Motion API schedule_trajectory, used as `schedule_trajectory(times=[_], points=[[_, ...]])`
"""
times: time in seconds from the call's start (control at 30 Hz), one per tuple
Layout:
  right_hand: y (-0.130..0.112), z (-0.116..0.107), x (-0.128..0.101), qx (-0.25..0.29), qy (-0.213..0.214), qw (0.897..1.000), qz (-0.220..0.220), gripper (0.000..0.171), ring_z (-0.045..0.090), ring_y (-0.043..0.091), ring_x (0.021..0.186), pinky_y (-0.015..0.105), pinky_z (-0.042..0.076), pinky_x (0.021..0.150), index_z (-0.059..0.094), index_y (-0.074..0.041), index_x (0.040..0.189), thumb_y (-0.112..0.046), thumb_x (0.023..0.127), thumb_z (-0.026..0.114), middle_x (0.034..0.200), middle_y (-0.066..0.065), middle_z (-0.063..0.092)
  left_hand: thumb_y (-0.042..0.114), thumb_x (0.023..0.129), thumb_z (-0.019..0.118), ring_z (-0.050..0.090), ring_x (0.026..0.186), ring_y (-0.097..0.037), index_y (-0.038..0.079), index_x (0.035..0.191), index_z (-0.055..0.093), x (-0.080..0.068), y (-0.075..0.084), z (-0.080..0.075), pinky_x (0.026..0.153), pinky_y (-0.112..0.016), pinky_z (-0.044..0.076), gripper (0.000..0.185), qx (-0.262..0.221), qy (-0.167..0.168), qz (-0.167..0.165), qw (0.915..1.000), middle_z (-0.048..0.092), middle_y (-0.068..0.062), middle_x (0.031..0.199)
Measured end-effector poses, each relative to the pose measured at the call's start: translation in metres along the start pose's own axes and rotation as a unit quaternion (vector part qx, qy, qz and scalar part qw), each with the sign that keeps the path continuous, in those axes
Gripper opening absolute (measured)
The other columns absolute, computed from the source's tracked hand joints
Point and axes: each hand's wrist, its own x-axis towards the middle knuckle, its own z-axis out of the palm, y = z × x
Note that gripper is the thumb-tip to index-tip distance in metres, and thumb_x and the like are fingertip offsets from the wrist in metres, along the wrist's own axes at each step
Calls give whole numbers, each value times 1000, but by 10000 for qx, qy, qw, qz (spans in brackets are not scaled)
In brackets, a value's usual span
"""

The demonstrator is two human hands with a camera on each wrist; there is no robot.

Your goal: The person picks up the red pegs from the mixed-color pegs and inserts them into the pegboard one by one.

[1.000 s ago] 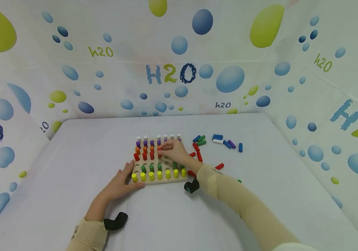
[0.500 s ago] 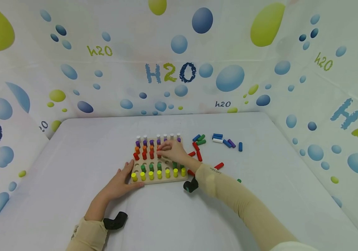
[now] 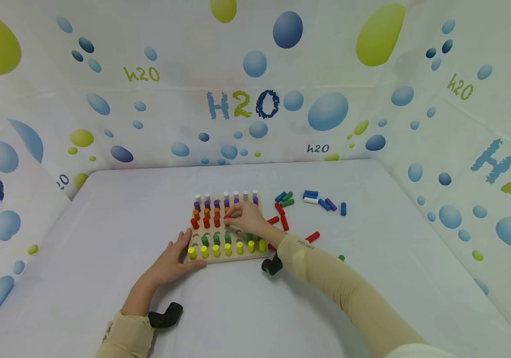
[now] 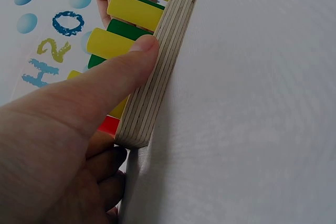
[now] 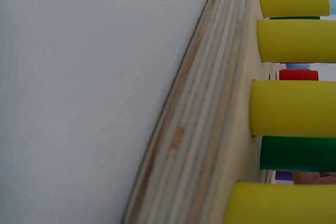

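Note:
A wooden pegboard (image 3: pixel 233 257) holds rows of upright coloured pegs: white, purple, orange, red, green and yellow from back to front. My left hand (image 3: pixel 170 261) grips its near left corner. In the left wrist view the thumb (image 4: pixel 121 72) presses the plywood front edge (image 4: pixel 160 66), with the other fingers at the left side. Over the middle of the board, my right hand (image 3: pixel 248 219) pinches a red peg (image 3: pixel 226 220) at the right end of the red row. The right wrist view shows mostly yellow pegs (image 5: pixel 296 108); the right hand's fingers are nearly hidden there.
Right of the board lie loose pegs: several red ones (image 3: pixel 284 222), green ones (image 3: pixel 287 203), blue ones (image 3: pixel 343 209), a white one (image 3: pixel 311 201) and a purple one (image 3: pixel 330 204). The right forearm (image 3: pixel 327 273) reaches across near some of them. A patterned sheet (image 3: pixel 166 119) hangs behind the table.
The right hand has sunk slightly toward the board with the red peg still between its fingers. The left hand has stayed at the corner.

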Motion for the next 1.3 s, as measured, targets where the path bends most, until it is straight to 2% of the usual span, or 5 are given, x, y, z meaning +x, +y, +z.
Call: schedule_trajectory(times=[0.3, 0.4, 0.73, 0.97, 1.3], points=[[0, -5, -6, -7, -113, 9999, -108, 30, 62, 16, 97, 25, 50, 83, 63, -6, 110, -20, 84, 67, 106, 6, 66, 51, 77, 66, 4, 136, -39, 1, 146, 11, 0, -1, 1, 108, -55, 2, 102, 7, 3, -40, 10000, 11, -24, 149], [0, -8, -8, 23, -146, 9997, -208, 32, 62, 16, 98, 26, 50, 84, 62, -6, 113, -20, 84, 67, 109, 7, 65, 51, 77, 66, 4, 136, -40, 1, 146, 11, 0, 0, 1, 108, -55, 2, 102, -2, 8, -34, 10000, 10, -24, 149], [7, -21, -11, 98, -1, 9986, -528, 30, 63, 12, 91, 21, 52, 77, 65, -7, 110, -22, 84, 68, 103, 3, 67, 51, 77, 66, 3, 136, -40, 2, 146, 10, -1, 3, -1, 108, -56, 1, 101, -37, -12, -91, 10000, 8, -25, 149], [12, -29, -17, 94, 50, 9981, -615, 31, 64, 13, 92, 22, 52, 77, 65, -8, 111, -22, 83, 68, 104, 3, 67, 51, 77, 66, 4, 136, -39, 0, 145, 11, 0, 1, 1, 108, -55, 2, 102, 38, 30, 33, 10000, 10, -25, 148], [19, -47, -27, 181, 294, 9965, -765, 29, 64, 15, 92, 23, 52, 79, 65, -5, 110, -17, 84, 67, 103, 6, 68, 52, 76, 67, 4, 137, -38, 3, 146, 10, 1, -1, 3, 108, -55, 2, 103, 10, 66, -23, 10000, 9, -24, 149]])
